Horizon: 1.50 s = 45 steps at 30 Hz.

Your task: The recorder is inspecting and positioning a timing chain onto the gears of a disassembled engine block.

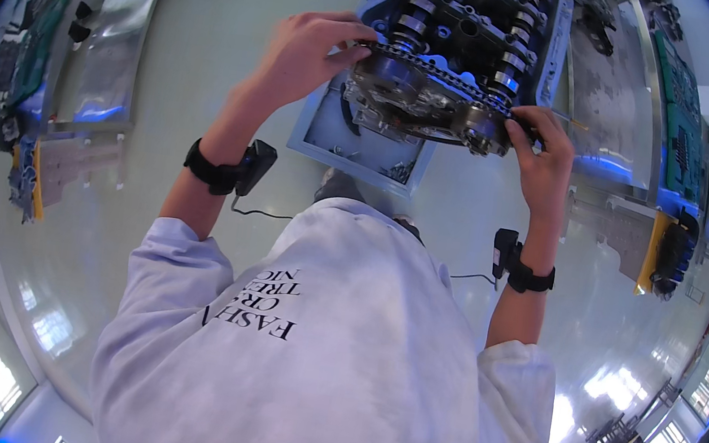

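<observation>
An engine cylinder head (470, 27) stands before me, with a left camshaft (417, 16) and a right camshaft (512, 60) lying along it. Across its near end runs a timing chain (446, 73), over a left cam sprocket assembly (385, 75) and a right cam sprocket assembly (480, 127). My left hand (314, 49) grips the chain's left end between thumb and fingers. At the opposite end, my right hand (543, 139) pinches the chain beside the right sprocket. The fingertips partly hide the chain at both ends.
Below the engine is a blue-framed tray (351, 170) holding small metal parts. Metal workbenches (116, 31) flank me; green tool cases (682, 138) lie on the right one. Both my wrists wear black strapped devices (257, 167) with cables.
</observation>
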Each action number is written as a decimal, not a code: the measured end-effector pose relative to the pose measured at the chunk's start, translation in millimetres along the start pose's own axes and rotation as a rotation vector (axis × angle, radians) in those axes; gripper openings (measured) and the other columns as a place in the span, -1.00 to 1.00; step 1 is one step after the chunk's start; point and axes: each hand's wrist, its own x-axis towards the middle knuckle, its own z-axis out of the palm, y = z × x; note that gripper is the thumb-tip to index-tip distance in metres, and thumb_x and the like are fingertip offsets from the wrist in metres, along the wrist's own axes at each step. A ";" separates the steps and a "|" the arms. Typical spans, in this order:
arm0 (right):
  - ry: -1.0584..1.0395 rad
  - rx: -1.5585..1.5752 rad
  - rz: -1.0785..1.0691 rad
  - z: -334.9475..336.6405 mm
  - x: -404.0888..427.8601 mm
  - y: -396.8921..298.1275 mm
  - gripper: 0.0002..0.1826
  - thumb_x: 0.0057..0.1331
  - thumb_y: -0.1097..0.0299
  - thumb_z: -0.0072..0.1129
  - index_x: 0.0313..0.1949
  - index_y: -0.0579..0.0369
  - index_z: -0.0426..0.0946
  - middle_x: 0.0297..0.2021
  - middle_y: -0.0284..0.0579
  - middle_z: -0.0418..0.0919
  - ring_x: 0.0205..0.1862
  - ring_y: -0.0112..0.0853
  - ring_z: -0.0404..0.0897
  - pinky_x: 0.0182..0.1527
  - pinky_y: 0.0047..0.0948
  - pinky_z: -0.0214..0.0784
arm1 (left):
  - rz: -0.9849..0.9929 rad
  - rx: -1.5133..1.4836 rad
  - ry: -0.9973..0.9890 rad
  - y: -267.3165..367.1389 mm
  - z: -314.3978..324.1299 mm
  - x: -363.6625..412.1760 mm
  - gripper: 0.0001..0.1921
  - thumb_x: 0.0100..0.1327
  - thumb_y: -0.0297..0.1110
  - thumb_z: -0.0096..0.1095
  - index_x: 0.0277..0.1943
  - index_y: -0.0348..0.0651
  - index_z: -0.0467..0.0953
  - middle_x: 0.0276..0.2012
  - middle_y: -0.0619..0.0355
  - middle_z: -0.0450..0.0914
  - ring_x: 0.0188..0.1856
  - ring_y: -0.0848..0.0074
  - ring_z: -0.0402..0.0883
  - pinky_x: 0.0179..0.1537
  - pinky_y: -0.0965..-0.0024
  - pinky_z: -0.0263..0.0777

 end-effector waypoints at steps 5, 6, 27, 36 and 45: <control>-0.005 -0.054 -0.059 0.1 -1.8 4.9 -0.83 0.11 0.52 0.27 -0.28 0.23 0.57 -0.32 -0.14 0.58 -0.25 -0.28 0.55 -0.17 -0.42 0.37 | 0.000 -0.047 -0.016 3.7 -2.0 3.1 -0.79 0.14 -0.43 0.29 -0.13 -0.17 0.61 -0.29 0.19 0.62 -0.42 0.42 0.55 -0.33 0.41 0.42; -0.001 -0.061 -0.053 -0.1 -1.6 6.3 -0.83 0.11 0.52 0.27 -0.28 0.23 0.57 -0.32 -0.14 0.58 -0.25 -0.28 0.55 -0.17 -0.42 0.37 | -0.009 -0.031 -0.006 4.5 -2.5 3.3 -0.79 0.14 -0.44 0.29 -0.13 -0.18 0.61 -0.29 0.18 0.62 -0.42 0.42 0.54 -0.34 0.41 0.42; -0.036 0.070 0.065 -5.2 5.3 19.6 -0.82 0.10 0.59 0.26 -0.26 0.22 0.57 -0.30 -0.18 0.57 -0.30 -0.42 0.53 -0.22 -0.51 0.36 | 0.016 -0.112 0.027 11.7 -1.2 8.3 -0.79 0.11 -0.54 0.30 -0.15 -0.27 0.59 -0.30 0.09 0.59 -0.31 0.29 0.59 -0.25 0.38 0.45; -0.004 0.004 0.003 -2.5 -8.7 23.1 -0.77 -0.01 0.64 0.31 -0.30 0.28 0.56 -0.33 -0.13 0.56 -0.30 -0.35 0.53 -0.23 -0.45 0.39 | 0.167 -0.003 -0.004 3.3 -3.9 9.9 -0.75 -0.04 -0.56 0.39 -0.22 -0.27 0.60 -0.31 0.13 0.60 -0.40 0.40 0.60 -0.39 0.45 0.46; -0.048 0.012 -0.149 -5.9 -10.3 48.0 -0.76 0.12 0.39 0.30 -0.33 0.35 0.53 -0.42 0.03 0.55 -0.37 -0.14 0.52 -0.38 -0.27 0.38 | 0.080 0.000 0.062 4.5 8.3 5.7 -0.64 -0.31 -0.49 0.34 -0.29 -0.27 0.65 -0.39 0.08 0.58 -0.38 0.35 0.61 -0.43 0.45 0.53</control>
